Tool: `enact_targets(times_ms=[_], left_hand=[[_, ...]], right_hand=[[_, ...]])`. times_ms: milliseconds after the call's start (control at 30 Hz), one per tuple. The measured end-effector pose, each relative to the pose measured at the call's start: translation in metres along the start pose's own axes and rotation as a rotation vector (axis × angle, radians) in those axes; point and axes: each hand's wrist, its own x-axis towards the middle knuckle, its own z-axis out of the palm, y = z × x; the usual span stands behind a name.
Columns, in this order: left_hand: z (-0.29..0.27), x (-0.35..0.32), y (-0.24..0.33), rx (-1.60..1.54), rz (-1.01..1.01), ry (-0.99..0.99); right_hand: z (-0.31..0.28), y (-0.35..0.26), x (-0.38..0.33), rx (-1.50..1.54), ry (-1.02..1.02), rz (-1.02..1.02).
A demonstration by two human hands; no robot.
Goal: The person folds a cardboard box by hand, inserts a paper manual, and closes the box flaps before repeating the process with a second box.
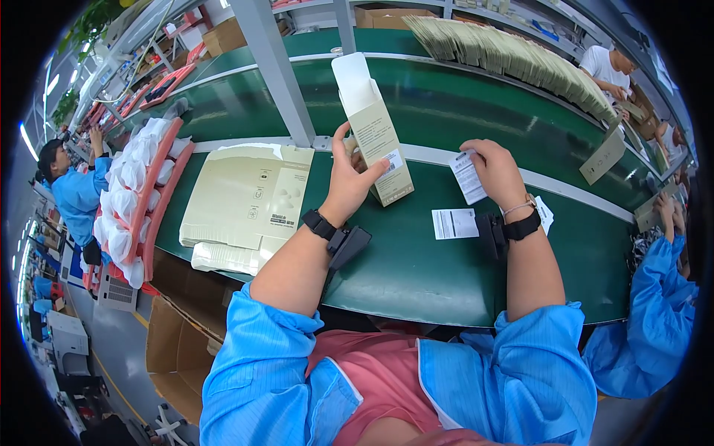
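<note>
My left hand (pixel 348 177) is closed around a tall pale-green carton (pixel 372 134), held tilted above the green work surface. The carton's white top flap (pixel 351 70) stands up, unfolded, and a small white label sits on its lower side. In my right hand (pixel 497 172) a small white printed leaflet (pixel 467 178) is pinched between thumb and fingers, a little right of the carton. Below it another leaflet (pixel 454 224) lies on the table, partly beside my right wrist device. More white paper (pixel 545 214) shows behind that wrist.
To the left lies a stack of flattened pale-green cartons (pixel 242 195). Pink trays (pixel 158 201) with white-wrapped items stand beyond it. A metal post (pixel 275 67) rises behind. Many folded cartons (pixel 506 63) line the far right. Co-workers sit at both sides; a cardboard box (pixel 175 342) is below.
</note>
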Motion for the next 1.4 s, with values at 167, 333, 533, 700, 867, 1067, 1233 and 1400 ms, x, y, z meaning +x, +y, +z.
enact_targets(times_ms=[167, 333, 533, 700, 867, 1067, 1233, 1400], left_hand=[[0.002, 0.001, -0.003, -0.003, 0.008, 0.001], [0.001, 0.001, -0.001, 0.001, 0.012, -0.002], [0.001, 0.001, -0.001, 0.008, 0.012, -0.015], [0.001, 0.001, -0.005, 0.026, 0.052, -0.024], [0.008, -0.005, 0.004, 0.312, 0.125, -0.094], [0.014, -0.009, 0.012, 0.502, 0.194, -0.144], [0.017, -0.011, 0.016, 0.547, 0.208, -0.146], [0.019, -0.018, 0.018, 0.645, 0.271, -0.14]], right_hand=[[0.002, 0.004, 0.002, 0.149, 0.062, -0.018], [0.003, 0.005, 0.003, 0.209, 0.006, 0.043], [0.002, 0.008, 0.002, 0.245, -0.143, 0.117], [-0.009, -0.001, 0.0, 0.267, 0.032, -0.117], [-0.029, -0.036, -0.007, 0.493, 0.486, -0.375], [-0.034, -0.047, -0.015, 0.448, 0.542, -0.603], [-0.032, -0.048, -0.018, 0.438, 0.528, -0.677], [-0.022, -0.06, -0.011, 0.274, 0.296, -0.547]])
